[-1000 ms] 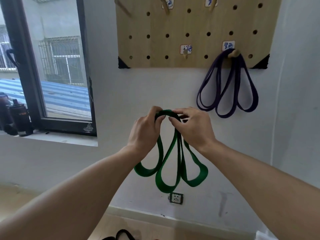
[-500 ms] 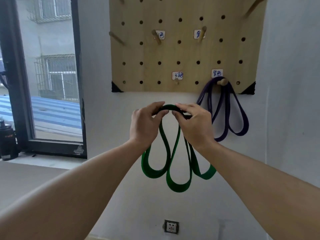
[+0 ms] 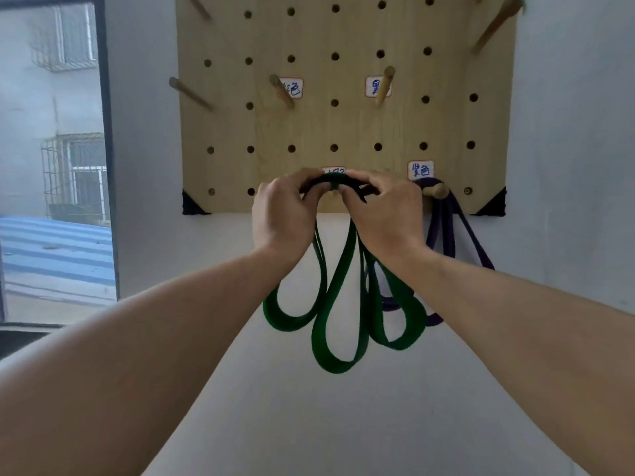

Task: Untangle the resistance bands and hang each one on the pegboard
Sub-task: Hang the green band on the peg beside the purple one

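A green resistance band (image 3: 338, 293), folded into three hanging loops, is held up in front of the lower edge of the wooden pegboard (image 3: 343, 125). My left hand (image 3: 283, 214) and my right hand (image 3: 383, 214) each pinch its gathered top, fingertips nearly touching, just below a white label at the board's bottom row. The peg under that label is hidden behind my fingers. A purple band (image 3: 450, 242) hangs in loops from the lower right peg (image 3: 436, 192), partly behind my right wrist.
Bare wooden pegs (image 3: 283, 91) stick out of the board beside handwritten labels, with another peg (image 3: 383, 85) in the middle and one at the top right (image 3: 494, 24). A window (image 3: 55, 159) fills the left. The white wall continues below the board.
Both hands have lifted the green band from chest height up to the pegboard's bottom row. The camera has tilted up, so the floor and wall socket have left the view.
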The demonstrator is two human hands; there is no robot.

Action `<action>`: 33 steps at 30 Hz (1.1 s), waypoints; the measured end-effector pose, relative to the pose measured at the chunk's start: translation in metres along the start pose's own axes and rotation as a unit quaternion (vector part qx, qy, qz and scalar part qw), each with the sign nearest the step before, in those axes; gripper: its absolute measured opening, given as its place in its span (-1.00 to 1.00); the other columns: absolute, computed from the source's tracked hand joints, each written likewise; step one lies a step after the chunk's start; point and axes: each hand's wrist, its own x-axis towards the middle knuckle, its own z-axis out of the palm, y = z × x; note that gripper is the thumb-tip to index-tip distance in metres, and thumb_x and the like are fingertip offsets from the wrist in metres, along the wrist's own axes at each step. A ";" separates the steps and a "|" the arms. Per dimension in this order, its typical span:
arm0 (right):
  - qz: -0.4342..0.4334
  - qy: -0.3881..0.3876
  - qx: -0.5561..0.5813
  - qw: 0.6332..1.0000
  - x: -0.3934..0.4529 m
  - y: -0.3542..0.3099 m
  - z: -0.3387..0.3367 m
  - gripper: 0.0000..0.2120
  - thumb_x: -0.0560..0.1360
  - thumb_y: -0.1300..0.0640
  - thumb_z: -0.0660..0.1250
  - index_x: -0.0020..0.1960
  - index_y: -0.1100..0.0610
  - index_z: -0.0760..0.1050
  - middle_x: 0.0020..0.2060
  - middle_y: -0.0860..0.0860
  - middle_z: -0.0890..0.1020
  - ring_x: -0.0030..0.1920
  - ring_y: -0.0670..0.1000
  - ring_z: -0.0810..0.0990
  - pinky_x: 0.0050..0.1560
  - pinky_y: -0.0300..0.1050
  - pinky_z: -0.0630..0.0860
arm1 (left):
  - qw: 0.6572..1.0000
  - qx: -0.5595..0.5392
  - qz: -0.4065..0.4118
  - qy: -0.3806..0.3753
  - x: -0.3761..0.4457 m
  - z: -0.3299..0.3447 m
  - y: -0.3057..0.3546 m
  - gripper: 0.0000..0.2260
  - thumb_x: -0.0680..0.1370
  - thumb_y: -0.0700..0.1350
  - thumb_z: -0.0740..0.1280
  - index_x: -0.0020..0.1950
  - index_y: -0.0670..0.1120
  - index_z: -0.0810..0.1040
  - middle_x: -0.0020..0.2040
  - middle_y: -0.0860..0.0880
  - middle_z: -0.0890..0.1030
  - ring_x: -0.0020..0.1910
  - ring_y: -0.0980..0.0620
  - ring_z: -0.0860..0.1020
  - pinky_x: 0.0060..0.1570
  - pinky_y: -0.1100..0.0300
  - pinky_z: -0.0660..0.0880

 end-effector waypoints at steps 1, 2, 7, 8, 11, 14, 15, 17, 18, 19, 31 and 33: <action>0.001 0.006 0.000 1.000 0.007 -0.001 0.002 -0.73 0.59 0.05 0.43 0.28 0.02 0.67 0.11 -0.05 0.72 0.11 -0.09 0.65 0.19 -0.18 0.56 | 1.000 0.009 0.006 0.015 0.006 0.003 0.000 -0.85 0.59 -0.04 0.41 0.12 0.08 0.73 -0.04 0.16 0.74 -0.04 0.21 0.67 0.04 0.22 0.59; -0.003 0.013 -0.006 1.000 0.015 -0.001 0.005 -0.73 0.59 0.04 0.42 0.28 0.01 0.66 0.11 -0.05 0.73 0.11 -0.09 0.65 0.18 -0.18 0.55 | 0.999 0.020 0.011 0.029 0.012 0.005 0.000 -0.85 0.59 -0.03 0.40 0.12 0.08 0.72 -0.03 0.17 0.74 -0.04 0.22 0.67 0.01 0.30 0.55; -0.018 -0.003 -0.027 0.999 0.033 0.016 0.029 -0.74 0.59 0.06 0.41 0.26 0.05 0.68 0.13 -0.01 0.74 0.15 -0.03 0.67 0.20 -0.12 0.57 | 0.998 0.056 -0.016 0.011 0.022 0.017 -0.022 -0.85 0.59 -0.01 0.39 0.11 0.09 0.71 -0.05 0.14 0.74 -0.07 0.16 0.67 -0.07 0.33 0.52; -0.011 -0.006 -0.015 1.000 0.032 0.022 0.033 -0.75 0.59 0.08 0.41 0.26 0.04 0.69 0.13 -0.01 0.74 0.16 -0.03 0.66 0.22 -0.09 0.57 | 0.998 0.054 -0.020 -0.002 0.021 0.022 -0.029 -0.85 0.59 -0.01 0.39 0.11 0.08 0.71 -0.06 0.13 0.74 -0.09 0.15 0.67 -0.04 0.21 0.58; -0.006 -0.005 0.018 1.000 0.027 0.036 0.041 -0.74 0.61 0.16 0.40 0.27 0.03 0.68 0.15 -0.02 0.73 0.19 -0.06 0.65 0.26 -0.13 0.55 | 0.999 0.019 -0.035 -0.003 0.017 0.035 -0.040 -0.86 0.59 -0.04 0.39 0.09 0.05 0.72 -0.10 0.11 0.74 -0.11 0.13 0.67 -0.04 0.05 0.61; -0.001 -0.007 0.016 1.000 0.026 0.042 0.047 -0.71 0.62 0.21 0.38 0.32 0.09 0.65 0.18 0.03 0.72 0.21 -0.01 0.65 0.27 -0.10 0.55 | 0.999 0.004 -0.044 -0.006 0.019 0.042 -0.047 -0.89 0.60 -0.05 0.38 0.05 0.06 0.71 -0.12 0.12 0.72 -0.11 0.13 0.66 -0.06 0.04 0.60; 0.001 -0.009 0.013 1.000 0.027 0.042 0.049 -0.71 0.63 0.21 0.37 0.34 0.10 0.64 0.18 0.05 0.71 0.21 0.01 0.64 0.27 -0.05 0.56 | 0.999 0.004 -0.046 -0.012 0.020 0.042 -0.049 -0.89 0.60 -0.04 0.38 0.05 0.07 0.71 -0.12 0.13 0.72 -0.10 0.12 0.66 -0.06 0.03 0.60; 0.008 -0.016 0.004 1.000 0.028 0.043 0.053 -0.70 0.65 0.19 0.34 0.37 0.10 0.62 0.19 0.06 0.71 0.21 0.04 0.64 0.26 0.00 0.56 | 0.998 0.007 -0.052 -0.022 0.023 0.044 -0.054 -0.89 0.60 -0.03 0.38 0.04 0.07 0.70 -0.13 0.11 0.72 -0.10 0.08 0.66 -0.07 0.00 0.60; 0.010 -0.019 -0.002 1.000 0.029 0.044 0.055 -0.69 0.65 0.18 0.33 0.38 0.09 0.61 0.19 0.07 0.70 0.21 0.04 0.64 0.26 0.01 0.56 | 0.998 0.008 -0.058 -0.026 0.024 0.046 -0.055 -0.89 0.60 -0.03 0.38 0.04 0.06 0.70 -0.13 0.10 0.72 -0.10 0.06 0.66 -0.07 -0.01 0.60; 0.012 -0.022 -0.005 1.000 0.030 0.046 0.057 -0.69 0.66 0.17 0.32 0.39 0.09 0.60 0.21 0.07 0.70 0.22 0.04 0.64 0.27 0.02 0.56 | 0.997 0.009 -0.066 -0.030 0.025 0.047 -0.056 -0.89 0.60 -0.03 0.38 0.04 0.06 0.70 -0.12 0.09 0.72 -0.10 0.04 0.66 -0.07 -0.03 0.60; 0.058 -0.032 0.053 0.996 0.005 0.065 0.056 -0.56 0.61 0.10 0.42 0.48 0.04 0.50 0.20 -0.08 0.69 0.10 -0.23 0.65 0.11 -0.53 0.45 | 0.988 0.068 -0.111 -0.081 0.024 0.046 -0.057 -0.74 0.59 -0.08 0.38 0.21 0.21 0.67 0.06 0.06 0.73 -0.09 -0.04 0.66 -0.05 -0.03 0.63; 0.112 0.006 0.110 0.988 -0.001 0.068 0.058 -0.60 0.54 0.08 0.51 0.36 0.10 0.61 0.17 -0.02 0.73 0.05 -0.24 0.68 0.12 -0.45 0.54 | 0.988 0.072 -0.110 -0.083 0.022 0.046 -0.057 -0.72 0.59 -0.10 0.37 0.22 0.21 0.67 0.01 0.04 0.74 -0.18 -0.05 0.65 -0.12 -0.05 0.64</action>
